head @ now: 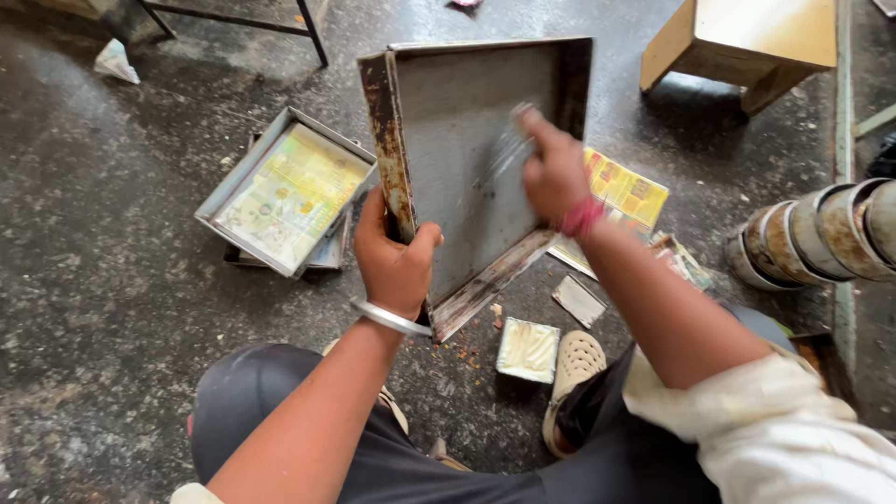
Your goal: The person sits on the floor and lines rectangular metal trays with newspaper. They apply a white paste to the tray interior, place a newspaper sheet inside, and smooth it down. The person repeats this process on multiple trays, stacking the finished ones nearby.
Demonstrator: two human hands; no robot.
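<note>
A rusty rectangular metal baking tray [467,103] stands tilted on its lower edge on the dark floor. My left hand [392,261], with a metal bangle on the wrist, grips the tray's left rim. My right hand [553,173], with a red thread on the wrist, is inside the tray and holds a blurred flat scraper [504,149] against the tray's bottom. A small block of pale butter or grease [527,349] lies on the floor below the tray, beside my foot in a cream clog [571,373].
A paper-lined tray [289,191] rests on other trays at left. Printed paper sheets [625,191] lie behind the tilted tray. A row of round tins [817,238] lies at right. A wooden stool [747,42] and a metal frame leg [313,33] stand beyond.
</note>
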